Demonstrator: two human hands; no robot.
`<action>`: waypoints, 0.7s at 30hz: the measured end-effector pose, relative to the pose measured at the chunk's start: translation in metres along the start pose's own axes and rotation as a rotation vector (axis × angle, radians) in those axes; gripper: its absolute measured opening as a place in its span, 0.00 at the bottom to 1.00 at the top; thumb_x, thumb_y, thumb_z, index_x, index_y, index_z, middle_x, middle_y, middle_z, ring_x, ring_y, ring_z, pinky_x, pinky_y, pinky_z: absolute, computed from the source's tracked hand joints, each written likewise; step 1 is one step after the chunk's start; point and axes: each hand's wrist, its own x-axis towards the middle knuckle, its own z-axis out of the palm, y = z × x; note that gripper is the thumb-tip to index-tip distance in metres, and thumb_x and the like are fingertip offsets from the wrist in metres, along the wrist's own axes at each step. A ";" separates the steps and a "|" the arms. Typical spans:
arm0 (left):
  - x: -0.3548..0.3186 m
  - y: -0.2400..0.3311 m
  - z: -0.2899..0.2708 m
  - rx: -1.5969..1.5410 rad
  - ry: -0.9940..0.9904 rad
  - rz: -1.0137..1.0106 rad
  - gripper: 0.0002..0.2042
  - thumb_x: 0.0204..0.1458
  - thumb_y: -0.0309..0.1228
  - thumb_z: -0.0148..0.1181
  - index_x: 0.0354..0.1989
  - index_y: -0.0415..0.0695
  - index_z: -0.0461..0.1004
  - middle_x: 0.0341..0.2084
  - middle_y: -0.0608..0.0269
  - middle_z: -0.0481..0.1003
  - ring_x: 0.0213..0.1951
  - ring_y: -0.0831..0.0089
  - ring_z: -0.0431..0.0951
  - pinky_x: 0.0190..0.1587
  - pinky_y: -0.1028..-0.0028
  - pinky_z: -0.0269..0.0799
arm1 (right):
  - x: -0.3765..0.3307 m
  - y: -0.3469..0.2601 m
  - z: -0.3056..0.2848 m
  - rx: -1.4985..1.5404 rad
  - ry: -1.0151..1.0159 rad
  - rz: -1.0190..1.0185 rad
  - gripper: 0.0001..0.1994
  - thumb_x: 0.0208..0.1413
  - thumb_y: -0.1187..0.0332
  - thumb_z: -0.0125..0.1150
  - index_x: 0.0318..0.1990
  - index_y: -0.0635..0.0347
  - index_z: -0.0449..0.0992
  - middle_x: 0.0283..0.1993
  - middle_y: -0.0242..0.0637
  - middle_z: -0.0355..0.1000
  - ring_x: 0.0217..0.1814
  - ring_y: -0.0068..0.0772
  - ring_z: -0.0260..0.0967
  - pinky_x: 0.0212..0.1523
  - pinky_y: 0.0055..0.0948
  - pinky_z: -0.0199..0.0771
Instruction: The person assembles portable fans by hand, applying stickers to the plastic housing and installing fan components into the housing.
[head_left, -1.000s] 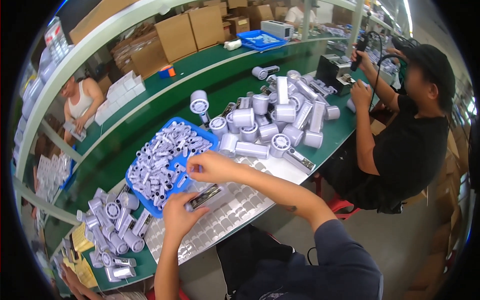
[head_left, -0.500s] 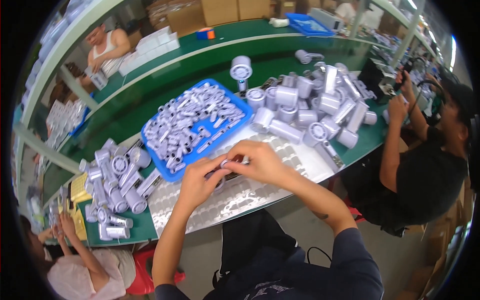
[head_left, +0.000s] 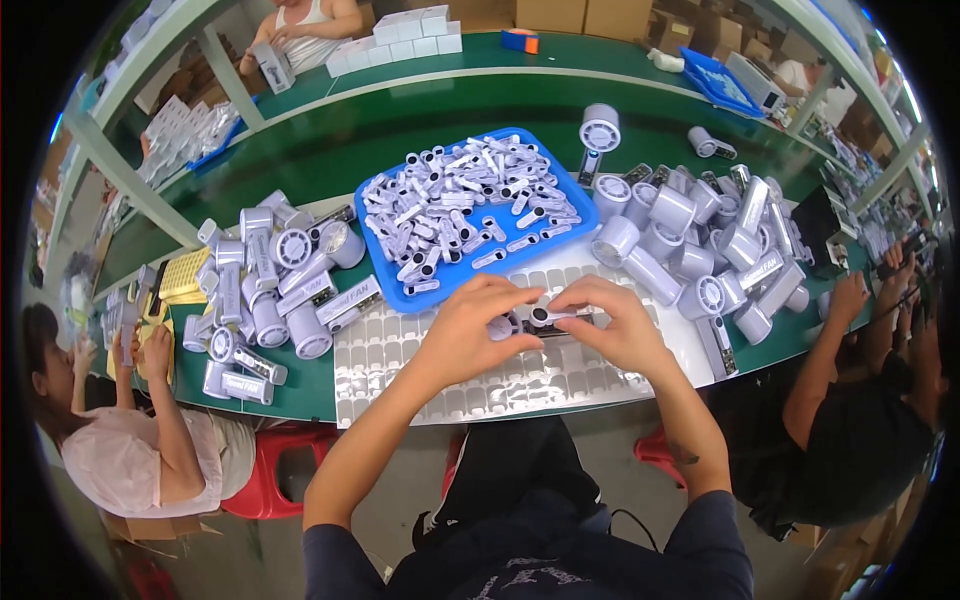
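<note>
My left hand (head_left: 478, 332) curves around the round head of a pale lavender handheld fan (head_left: 503, 326), above a sheet of clear pockets. The fan's dark, uncovered handle side stretches toward my right hand (head_left: 618, 325). Between the thumb and forefinger of that right hand is a small lavender cover piece (head_left: 541, 316) with a dark oval, held over the handle. My fingers partly hide both pieces. Just beyond my hands, a blue tray (head_left: 440, 298) carries a heap of similar small cover pieces.
Piled fans (head_left: 290, 290) lie left of the sheet (head_left: 400, 375), and another fan pile (head_left: 700, 225) lies to the right. One fan (head_left: 600, 130) stands upright behind the tray. Co-workers sit at both sides; another is across the green bench (head_left: 330, 135).
My view has shifted, so the bench sits further right and higher. My hands have moved apart from a close pinch, and the cover piece and fan now show between them.
</note>
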 end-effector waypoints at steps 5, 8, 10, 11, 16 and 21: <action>-0.012 -0.016 0.017 0.181 -0.096 -0.106 0.25 0.35 0.35 0.73 0.47 0.47 0.76 0.41 0.60 0.77 0.45 0.60 0.73 0.48 0.64 0.69 | -0.012 0.019 0.015 -0.513 0.152 -0.029 0.13 0.47 0.76 0.63 0.42 0.59 0.80 0.37 0.37 0.73 0.43 0.41 0.69 0.44 0.33 0.71; -0.016 -0.018 0.025 0.180 -0.049 -0.146 0.20 0.37 0.32 0.71 0.42 0.47 0.77 0.37 0.62 0.76 0.43 0.59 0.73 0.47 0.64 0.69 | -0.014 0.016 0.024 -0.521 0.167 -0.032 0.11 0.47 0.76 0.63 0.41 0.59 0.80 0.37 0.37 0.73 0.43 0.40 0.69 0.43 0.34 0.71; -0.016 -0.021 0.022 0.139 -0.059 -0.123 0.17 0.37 0.30 0.70 0.40 0.46 0.77 0.35 0.62 0.77 0.42 0.59 0.73 0.47 0.64 0.69 | -0.014 0.015 0.024 -0.532 0.147 -0.063 0.11 0.47 0.76 0.63 0.40 0.60 0.80 0.37 0.37 0.73 0.42 0.39 0.70 0.42 0.33 0.72; -0.013 -0.021 0.020 0.114 -0.062 -0.108 0.16 0.37 0.28 0.69 0.38 0.46 0.78 0.34 0.61 0.77 0.41 0.59 0.73 0.47 0.64 0.69 | -0.013 0.013 0.025 -0.531 0.149 -0.046 0.11 0.46 0.77 0.63 0.40 0.60 0.80 0.37 0.37 0.73 0.41 0.39 0.70 0.42 0.33 0.72; -0.009 -0.025 0.016 0.105 -0.100 -0.134 0.17 0.36 0.27 0.70 0.39 0.46 0.78 0.36 0.63 0.77 0.43 0.61 0.73 0.48 0.65 0.69 | -0.009 0.006 0.028 -0.385 0.186 0.138 0.12 0.45 0.77 0.64 0.40 0.60 0.80 0.37 0.37 0.72 0.39 0.39 0.70 0.39 0.32 0.72; -0.009 -0.030 0.019 0.107 -0.059 -0.028 0.16 0.37 0.26 0.69 0.38 0.44 0.76 0.35 0.60 0.76 0.41 0.59 0.73 0.46 0.64 0.67 | -0.007 0.011 0.028 -0.472 0.192 0.068 0.12 0.45 0.78 0.66 0.40 0.60 0.80 0.35 0.38 0.71 0.37 0.38 0.71 0.37 0.31 0.72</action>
